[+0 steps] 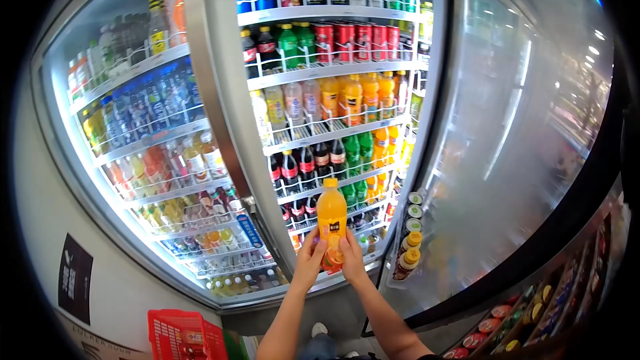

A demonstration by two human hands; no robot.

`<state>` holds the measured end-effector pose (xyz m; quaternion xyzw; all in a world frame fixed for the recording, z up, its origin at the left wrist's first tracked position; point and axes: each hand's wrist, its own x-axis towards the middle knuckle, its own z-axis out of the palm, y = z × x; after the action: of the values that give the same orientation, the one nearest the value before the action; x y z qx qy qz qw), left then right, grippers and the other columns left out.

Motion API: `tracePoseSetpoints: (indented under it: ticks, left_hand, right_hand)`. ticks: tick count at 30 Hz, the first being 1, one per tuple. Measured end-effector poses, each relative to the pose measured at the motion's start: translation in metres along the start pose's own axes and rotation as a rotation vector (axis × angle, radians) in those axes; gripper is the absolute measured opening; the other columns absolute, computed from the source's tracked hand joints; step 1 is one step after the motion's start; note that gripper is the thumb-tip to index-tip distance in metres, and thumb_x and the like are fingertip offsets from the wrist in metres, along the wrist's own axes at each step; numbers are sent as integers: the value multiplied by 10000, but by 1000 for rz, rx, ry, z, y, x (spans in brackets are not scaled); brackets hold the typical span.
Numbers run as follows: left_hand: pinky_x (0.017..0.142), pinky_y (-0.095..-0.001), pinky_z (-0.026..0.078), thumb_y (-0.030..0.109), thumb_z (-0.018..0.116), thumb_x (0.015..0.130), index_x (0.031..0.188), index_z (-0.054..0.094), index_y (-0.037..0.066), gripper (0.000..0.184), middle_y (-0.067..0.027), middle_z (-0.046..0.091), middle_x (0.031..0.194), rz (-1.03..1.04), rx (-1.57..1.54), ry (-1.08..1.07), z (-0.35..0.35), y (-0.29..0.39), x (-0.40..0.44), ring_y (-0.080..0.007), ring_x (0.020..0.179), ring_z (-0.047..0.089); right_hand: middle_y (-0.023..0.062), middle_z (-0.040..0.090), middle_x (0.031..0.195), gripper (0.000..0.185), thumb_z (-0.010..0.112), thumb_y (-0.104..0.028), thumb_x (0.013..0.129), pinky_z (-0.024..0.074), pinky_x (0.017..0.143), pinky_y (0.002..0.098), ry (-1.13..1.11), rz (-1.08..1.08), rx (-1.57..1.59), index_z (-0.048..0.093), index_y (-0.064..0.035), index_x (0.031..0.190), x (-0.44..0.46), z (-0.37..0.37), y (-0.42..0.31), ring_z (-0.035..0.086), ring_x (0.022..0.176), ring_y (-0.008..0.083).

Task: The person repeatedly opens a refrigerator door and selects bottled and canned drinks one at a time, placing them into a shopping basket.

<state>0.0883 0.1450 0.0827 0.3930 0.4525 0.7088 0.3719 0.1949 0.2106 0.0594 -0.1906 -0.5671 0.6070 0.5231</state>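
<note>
An orange juice bottle (331, 210) with a yellow cap stands upright between my two hands, its label facing me. My left hand (309, 257) grips its lower left side, thumb on the front. On the opposite side my right hand (353, 259) holds the lower part in the same way. Behind the bottle is the open drinks fridge, where cola bottles (307, 163) and green bottles (360, 150) stand on a shelf. More orange juice bottles (351, 100) fill part of a higher shelf (337, 130).
The fogged glass door (507, 127) swings out on the right. Several bottles and cans stand near its foot. At left is a closed fridge section with a metal handle (230, 160). A red basket (177, 337) is at lower left, and a snack rack (533, 313) at lower right.
</note>
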Motion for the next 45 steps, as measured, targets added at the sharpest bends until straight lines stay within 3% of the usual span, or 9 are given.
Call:
tracePoseSetpoints:
  ticks: [3,5,10,19,29,31,34,43,45]
  left_hand:
    - [852,-247,486,155,554,996,1453,384,10,509,-87,622,1167,11,71,87,-17,10,-39,-106,983,592]
    - [995,-294,434,121,538,993,1441,376,-38,503,-107,554,1316,-44,76,157,-27,19,-63,-163,1176,546]
    - [939,-260,469,48,606,946,1490,268,-26,645,-105,488,1382,-11,-61,191,-50,17,-103,-163,1154,566]
    - [974,-271,465,57,618,944,1475,286,-21,631,-106,461,1405,-29,-45,295,-97,30,-126,-166,1181,565]
    - [942,-278,484,32,610,936,1476,300,-19,625,-126,476,1384,9,47,320,-173,56,-136,-186,1163,578]
    - [938,-282,487,36,612,936,1470,315,-19,613,-127,479,1382,27,82,328,-195,58,-138,-189,1162,581]
    - [947,-300,489,42,613,936,1462,333,-18,599,-129,475,1391,-1,31,329,-217,75,-149,-189,1168,575]
    - [913,-294,501,69,626,933,1479,314,-13,634,-141,473,1389,57,-10,453,-284,99,-182,-205,1158,577]
    - [925,-291,491,77,629,934,1476,316,-12,633,-131,491,1365,116,-26,481,-299,101,-196,-196,1168,566]
  right_hand:
    - [107,618,1149,422,462,-251,1015,454,881,271,-44,26,41,475,27,1332,-21,19,7,569,1003,137]
    - [107,619,1161,439,479,-243,1009,451,893,270,-167,49,-57,467,38,1346,-35,26,7,570,1015,135]
    - [95,617,1160,453,489,-242,1008,449,894,264,-364,139,-87,456,50,1353,-51,42,13,563,1021,125]
    - [79,625,1062,411,488,-258,1011,459,848,270,-542,112,-120,481,14,1319,-57,86,34,575,954,119]
    - [105,574,1247,484,454,-305,1039,417,974,290,-722,249,-159,412,14,1400,-60,160,25,533,1130,147]
    - [97,557,1232,455,467,-287,1035,412,975,299,-747,293,-111,438,18,1372,-61,179,36,519,1136,157]
    - [98,497,1149,411,524,-284,1010,402,960,298,-745,50,-249,514,10,1297,-64,201,48,496,1111,187]
    - [57,455,1084,425,593,-231,982,506,874,279,-835,199,-143,508,5,1325,-81,287,56,521,1052,135]
    - [50,486,1105,399,601,-266,973,463,882,277,-854,250,-38,548,-21,1284,-92,306,74,512,1094,139]
